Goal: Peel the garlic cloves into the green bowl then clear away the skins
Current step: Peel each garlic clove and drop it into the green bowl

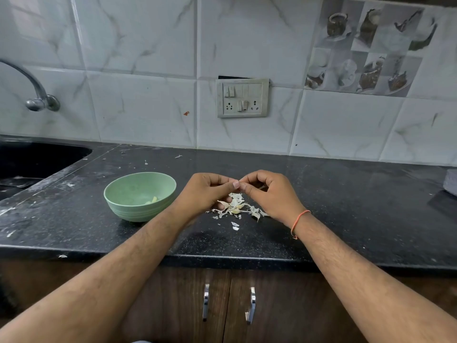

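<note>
My left hand (206, 191) and my right hand (268, 194) meet fingertip to fingertip above the black counter, fingers curled, pinching something small between them; a sliver of it shows at the fingertips and the rest is hidden by my fingers. Just below the hands lies a heap of papery white garlic skins (237, 206) with a few unpeeled pieces among them. Left of my left hand stands the green bowl (123, 191), holding a couple of pale peeled cloves (152, 200).
A dark sink (37, 159) with a wall tap (37, 95) is at the far left. Stray skin flakes (235, 226) dot the counter (346, 206). A grey object (450, 184) sits at the right edge. A switchboard (242, 97) is on the tiled wall.
</note>
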